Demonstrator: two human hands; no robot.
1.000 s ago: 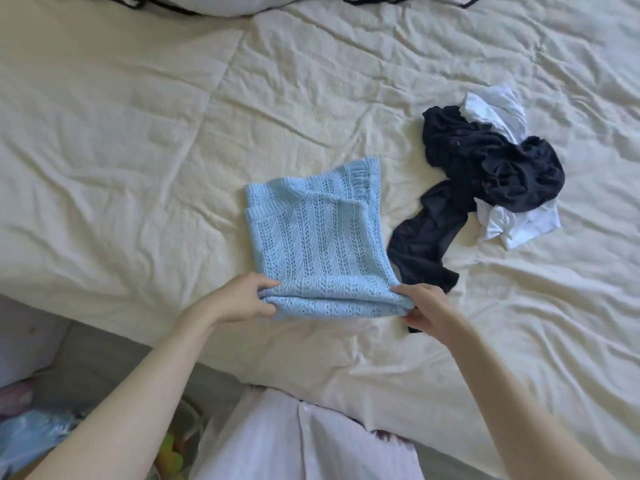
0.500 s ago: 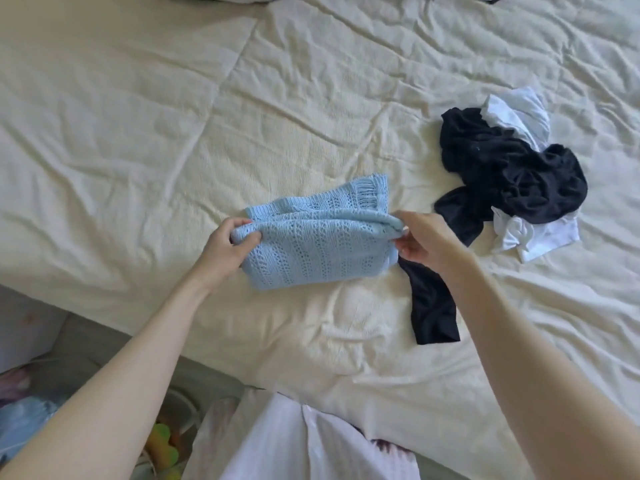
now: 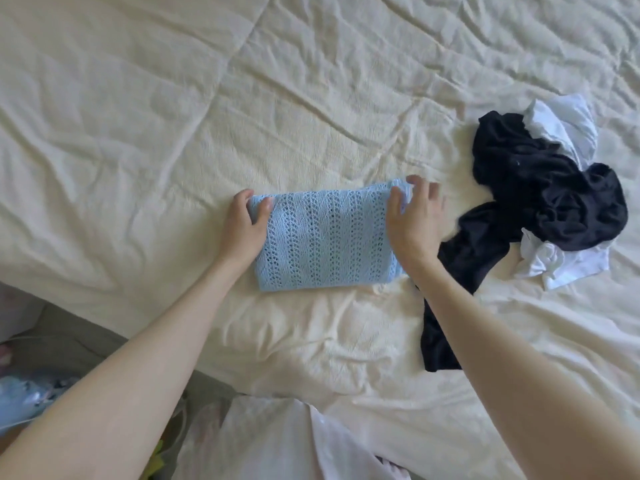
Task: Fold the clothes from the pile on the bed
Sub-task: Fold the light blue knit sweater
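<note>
Nearest the camera, at the bottom of the frame, both forearms reach up over the bed (image 3: 138, 109) edge toward the middle of the picture. Between the two hands lies the blue knit garment (image 3: 322, 237), folded into a compact rectangle whose long axis runs left to right across the frame, so each hand sits at one short end. The left hand (image 3: 242, 226) pinches the upper-left corner, thumb on top of the knit and the other fingers tucked round the edge. The right hand (image 3: 414, 220) rests over the upper-right corner; its fingers (image 3: 417, 183) look fairly straight and spread, pressing the fold flat, though motion blur there makes it hard to say whether any cloth is caught under them. Neither hand is clearly the nearer one, as both touch the garment at its far corners.

The knit is pale blue with open lace columns running from near edge to far edge, lying flat on the cream quilt with neat edges.

To the right, just beside the right wrist, a dark garment (image 3: 540, 199) trails down toward the lower right, tangled with a white garment (image 3: 568, 268). That is the remaining pile, judged the next to be folded.
</note>
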